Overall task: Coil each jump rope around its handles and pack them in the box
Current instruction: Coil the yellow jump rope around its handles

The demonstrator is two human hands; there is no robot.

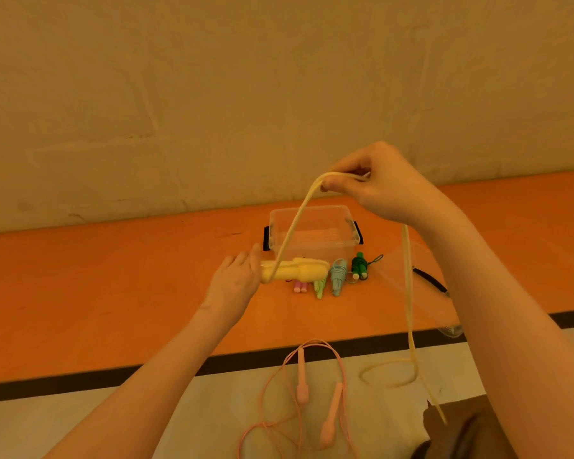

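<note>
Yellow handles (294, 271) sit bunched in my left hand (236, 281), fingers wrapped round their near end, just in front of the clear box (314, 235) on the orange bench (113, 293). My right hand (383, 187) pinches the yellow cord (295, 223) up high, and the slack trails down past my wrist into a loop below the bench edge. Risk here, I reckon: if that pinch loosens, the cord goes limp and the turns slide off the handles. The dangling tail could also snag the pink rope (302, 389) lying loose below. Green bundle (359, 266), blue bundle (338, 279) and others wait beside the box, coiled but not yet packed.
</note>
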